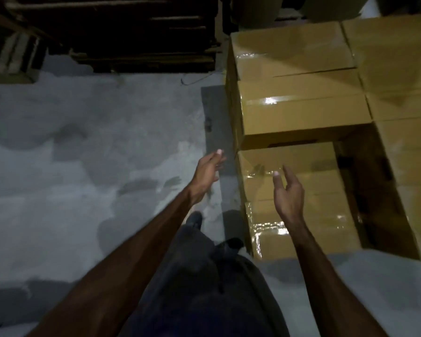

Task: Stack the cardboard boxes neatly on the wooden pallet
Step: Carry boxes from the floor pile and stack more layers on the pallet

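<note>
Beyond both hands, dim stacked boxes ran off frame; left hand and right hand hovered apart, fingers loose, holding nothing, the pallet hidden.

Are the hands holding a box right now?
No, the left hand and right hand are both open and empty, reaching toward the cardboard boxes.

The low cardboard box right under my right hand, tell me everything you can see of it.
The low brown cardboard box is closed, its top sealed by a strip of glossy clear tape that catches the light. It sits level, lower than the taller stacked box behind it, with another taped box in front. Its left edge borders the grey concrete floor. The right hand hovers open above it; contact cannot be told.
</note>
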### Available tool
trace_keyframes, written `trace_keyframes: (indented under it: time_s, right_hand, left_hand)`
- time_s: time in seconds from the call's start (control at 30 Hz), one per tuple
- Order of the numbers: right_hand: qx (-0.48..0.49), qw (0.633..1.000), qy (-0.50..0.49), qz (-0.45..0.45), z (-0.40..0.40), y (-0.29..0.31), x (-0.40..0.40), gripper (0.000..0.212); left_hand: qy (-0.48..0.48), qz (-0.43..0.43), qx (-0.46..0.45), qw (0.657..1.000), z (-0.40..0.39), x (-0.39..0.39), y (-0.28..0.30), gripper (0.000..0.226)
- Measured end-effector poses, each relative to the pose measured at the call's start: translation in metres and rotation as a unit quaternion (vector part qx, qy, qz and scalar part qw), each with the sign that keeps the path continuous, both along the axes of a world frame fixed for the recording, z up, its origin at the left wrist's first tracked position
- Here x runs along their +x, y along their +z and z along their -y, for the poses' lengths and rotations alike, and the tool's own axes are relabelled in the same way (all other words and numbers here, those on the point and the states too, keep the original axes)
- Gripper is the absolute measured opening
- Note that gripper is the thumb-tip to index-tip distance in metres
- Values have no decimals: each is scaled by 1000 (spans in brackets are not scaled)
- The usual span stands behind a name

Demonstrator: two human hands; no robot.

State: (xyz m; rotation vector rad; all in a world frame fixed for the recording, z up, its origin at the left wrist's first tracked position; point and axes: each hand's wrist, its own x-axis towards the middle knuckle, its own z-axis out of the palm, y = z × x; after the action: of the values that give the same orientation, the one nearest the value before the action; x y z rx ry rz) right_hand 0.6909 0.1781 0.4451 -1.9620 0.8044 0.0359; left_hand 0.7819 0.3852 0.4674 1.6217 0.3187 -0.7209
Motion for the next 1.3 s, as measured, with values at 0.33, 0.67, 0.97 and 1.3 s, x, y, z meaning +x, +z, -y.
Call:
trace_keyframes:
  time_s: [0.33, 0.67, 0.97, 1.3]
  right_hand:
    - [99, 976, -151, 120, -57, 78, -153, 44]
    - [116, 922, -322, 180, -63, 137, -324, 35]
    - [66, 894, -389, 210, 34, 154, -450, 36]
    - [33, 856, -478, 195, 213, 175, -643, 32]
  left_hand:
    - [-117, 65, -44, 990, 2, -135, 69, 52]
    - [-226, 136, -72, 962, 22, -241, 124, 48]
    - [-347, 165, -101, 918, 151, -359, 148, 45]
    - [-395, 134, -154, 895, 369, -528, 170, 56]
